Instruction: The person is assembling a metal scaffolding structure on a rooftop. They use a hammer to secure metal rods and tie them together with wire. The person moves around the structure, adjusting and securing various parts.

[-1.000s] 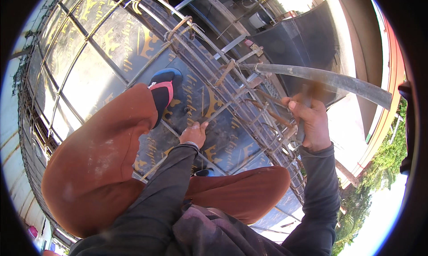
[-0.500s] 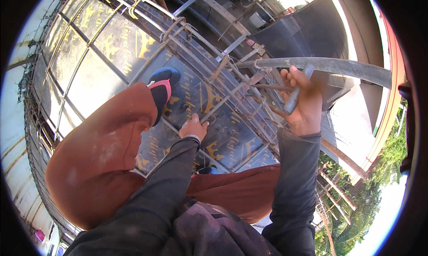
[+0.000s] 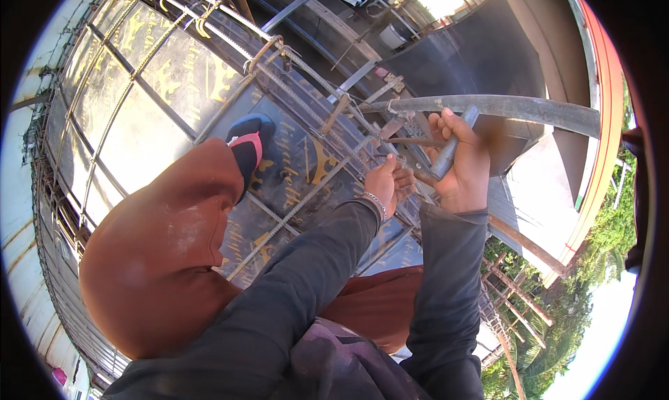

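Note:
My right hand (image 3: 461, 164) is wrapped round a short grey metal tube (image 3: 454, 142), which slants across the palm; whether it is part of a longer tool I cannot tell. Thin brown rods show beside its lower end. Close by on the left, my left hand (image 3: 387, 184) has its fingers curled in at the edge of the rebar cage (image 3: 327, 132); what they hold, if anything, is hidden. Tied steel bars cross just beyond both hands. Above the right hand, a long curved dark strip (image 3: 516, 109) runs out to the right.
Dark panels with gold print (image 3: 293, 170) lie under the rebar grid (image 3: 132, 76). My foot in a sandal (image 3: 247, 142) rests on them. Wooden poles (image 3: 526, 243) and greenery stand at the lower right. A white bucket (image 3: 396, 35) sits below at the far side.
My left hand has left the rebar over the panels and moved right and forward, close to my right hand. The right hand keeps hold of the grey tube. The view has shifted slightly.

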Demonstrator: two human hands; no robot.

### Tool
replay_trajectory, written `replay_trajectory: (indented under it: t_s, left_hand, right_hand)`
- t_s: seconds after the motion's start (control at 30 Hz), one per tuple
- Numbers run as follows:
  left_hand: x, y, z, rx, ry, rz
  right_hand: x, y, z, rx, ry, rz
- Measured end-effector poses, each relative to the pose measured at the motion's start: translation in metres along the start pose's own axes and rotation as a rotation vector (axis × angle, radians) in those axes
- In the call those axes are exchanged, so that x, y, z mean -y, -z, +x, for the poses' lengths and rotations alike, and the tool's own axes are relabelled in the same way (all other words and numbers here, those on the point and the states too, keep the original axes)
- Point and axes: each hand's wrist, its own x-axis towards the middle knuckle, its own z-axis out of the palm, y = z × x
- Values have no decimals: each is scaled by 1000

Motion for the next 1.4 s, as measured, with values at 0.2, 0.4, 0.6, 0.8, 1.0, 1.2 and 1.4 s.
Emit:
replay_trajectory:
  t_s: [0.2, 0.4, 0.6, 0.8, 1.0, 1.2, 1.4]
  left_hand:
    - [8, -41, 20, 189, 23, -534]
    - [-7, -57, 21, 95, 20, -616]
    - [-4, -57, 21, 75, 2, -616]
    - [-3, -56, 18, 9, 32, -561]
    - [-7, -53, 16, 31, 6, -505]
    - [-5, -55, 17, 29, -12, -484]
    - [-7, -48, 13, -33, -12, -406]
  right_hand:
    - [23, 27, 13, 117, -77, 30]
    - [30, 18, 10, 82, -31, -99]
    - [52, 2, -7, 255, 1016, -1538]
    - [92, -8, -21, 1173, 1029, -2208]
    - [74, 4, -1, 1041, 1346, -2119]
    - [61, 20, 4, 602, 1112, -1964]
    - [48, 20, -14, 285, 591, -1830]
